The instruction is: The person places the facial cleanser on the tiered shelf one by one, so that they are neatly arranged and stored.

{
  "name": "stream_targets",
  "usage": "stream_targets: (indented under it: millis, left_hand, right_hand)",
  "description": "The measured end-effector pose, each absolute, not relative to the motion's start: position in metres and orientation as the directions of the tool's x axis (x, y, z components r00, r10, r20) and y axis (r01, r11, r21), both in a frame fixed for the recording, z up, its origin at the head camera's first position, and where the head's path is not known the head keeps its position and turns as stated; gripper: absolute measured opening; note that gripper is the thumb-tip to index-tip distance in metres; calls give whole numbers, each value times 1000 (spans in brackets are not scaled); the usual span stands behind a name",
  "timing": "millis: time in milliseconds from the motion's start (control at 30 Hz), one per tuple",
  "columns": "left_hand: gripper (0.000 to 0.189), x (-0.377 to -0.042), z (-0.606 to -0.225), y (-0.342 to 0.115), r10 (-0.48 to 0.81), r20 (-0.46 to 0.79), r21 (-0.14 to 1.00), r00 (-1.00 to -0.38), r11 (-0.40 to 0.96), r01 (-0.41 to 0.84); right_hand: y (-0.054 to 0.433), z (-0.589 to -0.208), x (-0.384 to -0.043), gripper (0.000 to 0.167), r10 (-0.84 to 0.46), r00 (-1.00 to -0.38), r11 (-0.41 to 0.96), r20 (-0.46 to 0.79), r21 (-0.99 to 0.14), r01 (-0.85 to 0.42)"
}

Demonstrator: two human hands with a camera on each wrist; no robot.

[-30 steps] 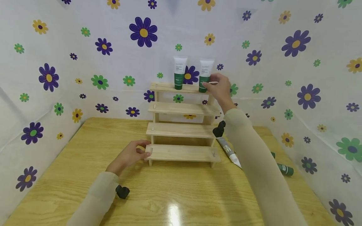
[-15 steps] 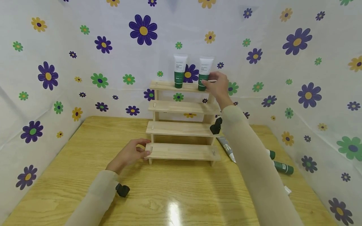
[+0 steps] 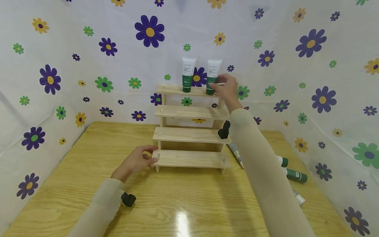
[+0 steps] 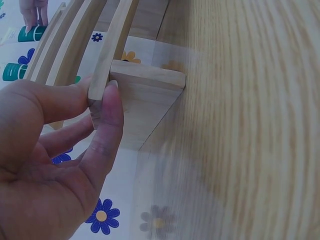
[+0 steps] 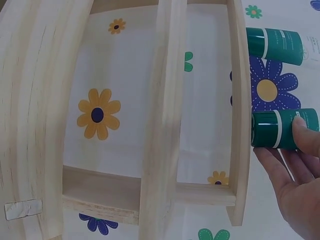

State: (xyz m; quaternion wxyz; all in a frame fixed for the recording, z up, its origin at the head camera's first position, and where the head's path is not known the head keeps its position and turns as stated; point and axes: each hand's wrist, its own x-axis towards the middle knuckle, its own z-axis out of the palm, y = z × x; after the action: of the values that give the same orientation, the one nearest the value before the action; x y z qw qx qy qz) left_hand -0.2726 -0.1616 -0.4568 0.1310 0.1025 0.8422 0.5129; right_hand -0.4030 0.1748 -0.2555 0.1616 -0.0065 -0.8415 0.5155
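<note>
Pinching a white-and-green tube [image 3: 212,70], the right hand [image 3: 227,87] has tightened the spacing to its twin [image 3: 188,75], left hand [image 3: 137,161] pinching the tiered pale-wood rack [image 3: 192,158].

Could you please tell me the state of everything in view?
Rack, standing on the table
Left tube, upright on rack
Right tube, upright, held
Left hand, pinching rack
Right hand, gripping right tube
Grey tube, lying, partly hidden
Green tubes, lying, partly hidden
White-ended item, mostly hidden
</note>
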Motion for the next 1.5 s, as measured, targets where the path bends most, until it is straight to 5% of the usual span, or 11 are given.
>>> stream_targets:
  millis: [1500]
  left_hand:
    - [52, -272, -456, -161, 333, -89, 908, -939, 414, 61]
  right_hand:
    - [173, -267, -408, 44, 177, -940, 466, 291, -866, -181]
